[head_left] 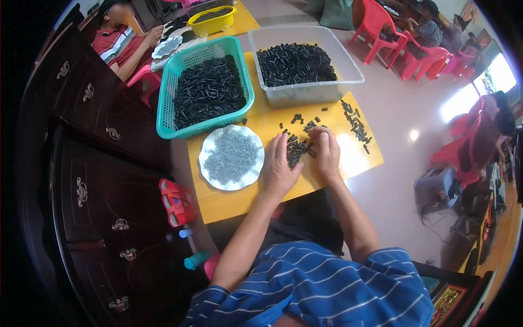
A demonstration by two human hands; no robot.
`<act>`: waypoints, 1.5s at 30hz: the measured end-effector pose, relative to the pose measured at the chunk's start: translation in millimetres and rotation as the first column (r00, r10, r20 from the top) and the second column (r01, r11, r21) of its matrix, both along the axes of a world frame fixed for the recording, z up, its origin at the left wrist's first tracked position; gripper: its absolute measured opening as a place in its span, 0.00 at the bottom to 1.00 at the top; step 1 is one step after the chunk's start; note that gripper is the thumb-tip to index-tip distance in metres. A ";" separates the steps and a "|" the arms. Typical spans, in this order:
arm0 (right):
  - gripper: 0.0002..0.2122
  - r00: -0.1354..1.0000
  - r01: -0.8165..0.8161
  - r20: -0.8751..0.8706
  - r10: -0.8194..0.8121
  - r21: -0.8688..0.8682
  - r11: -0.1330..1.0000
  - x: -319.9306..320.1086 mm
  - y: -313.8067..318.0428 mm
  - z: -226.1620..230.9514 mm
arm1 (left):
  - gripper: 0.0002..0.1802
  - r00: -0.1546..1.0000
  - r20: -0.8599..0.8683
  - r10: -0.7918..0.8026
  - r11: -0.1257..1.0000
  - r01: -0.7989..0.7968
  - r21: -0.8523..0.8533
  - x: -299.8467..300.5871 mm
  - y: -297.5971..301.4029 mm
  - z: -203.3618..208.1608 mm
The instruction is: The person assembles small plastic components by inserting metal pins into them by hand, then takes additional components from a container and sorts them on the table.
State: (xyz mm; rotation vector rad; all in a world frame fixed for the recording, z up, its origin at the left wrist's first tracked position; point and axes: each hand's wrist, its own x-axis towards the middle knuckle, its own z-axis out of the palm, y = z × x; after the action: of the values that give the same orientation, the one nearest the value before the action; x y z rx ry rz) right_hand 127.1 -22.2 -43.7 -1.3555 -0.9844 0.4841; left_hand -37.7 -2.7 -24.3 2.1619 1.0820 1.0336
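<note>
On the yellow table (229,204) lies a loose pile of small black tube-shaped parts (296,150). My left hand (281,173) rests along the pile's left side, fingers stretched forward and thumb out toward the parts. At the right side stands my right hand (328,155), on edge with its fingers extended and its palm facing the pile. Both hands touch or nearly touch the parts; neither grips one visibly. To the left of my left hand sits a white scalloped plate (206,173) heaped with small clear pieces (231,155).
Behind the pile stand a green basket (163,117) and a clear plastic bin (305,95), both full of black parts. More parts form a strip (357,126) at the table's right. Dark cabinets (109,180) flank the left. Another person (117,46) sits beyond the basket.
</note>
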 end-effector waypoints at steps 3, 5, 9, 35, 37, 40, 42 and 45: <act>0.16 0.990 -0.017 -0.143 0.021 0.027 0.999 -0.1 0.0 0.4 | 0.48 1.000 0.002 -0.002 1.000 0.002 0.008 -0.8 0.7 -1.0; 0.17 0.979 -0.049 -0.198 0.057 0.041 0.998 -1.0 -0.3 2.7 | 0.47 1.000 0.009 0.004 1.000 -0.004 0.011 -2.0 1.2 -2.7; 0.18 0.982 -0.067 -0.172 0.075 0.050 0.997 5.1 1.6 -1.9 | 0.45 1.000 0.012 0.008 1.000 -0.008 0.024 -2.2 2.4 -3.7; 0.12 0.863 0.040 -0.504 -0.005 0.059 0.997 31.5 -34.4 42.7 | 0.18 0.995 0.094 -0.028 0.981 0.010 0.193 10.1 13.9 27.6; 0.11 0.835 0.049 -0.551 0.017 0.106 0.993 30.8 -36.7 48.4 | 0.15 0.999 0.036 -0.030 0.982 0.023 0.190 18.9 29.4 36.6; 0.10 0.831 0.005 -0.552 0.059 0.115 0.993 31.8 -41.6 54.3 | 0.07 0.997 -0.062 -0.040 0.966 0.054 0.254 38.9 59.9 41.4; 0.10 0.821 0.004 -0.567 0.063 0.116 0.993 36.0 -43.9 54.2 | 0.06 0.976 -0.199 -0.086 0.970 0.129 0.209 51.3 79.2 29.6; 0.10 0.780 0.039 -0.625 0.034 0.103 0.994 44.3 -48.0 57.0 | 0.06 0.931 -0.339 -0.136 0.960 0.208 0.186 63.7 97.0 17.9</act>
State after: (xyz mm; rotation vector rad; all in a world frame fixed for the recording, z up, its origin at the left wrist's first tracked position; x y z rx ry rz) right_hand 171.4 -70.2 13.3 -0.9825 -0.4417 0.8047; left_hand 26.0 94.3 -6.4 2.6230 0.9253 0.7635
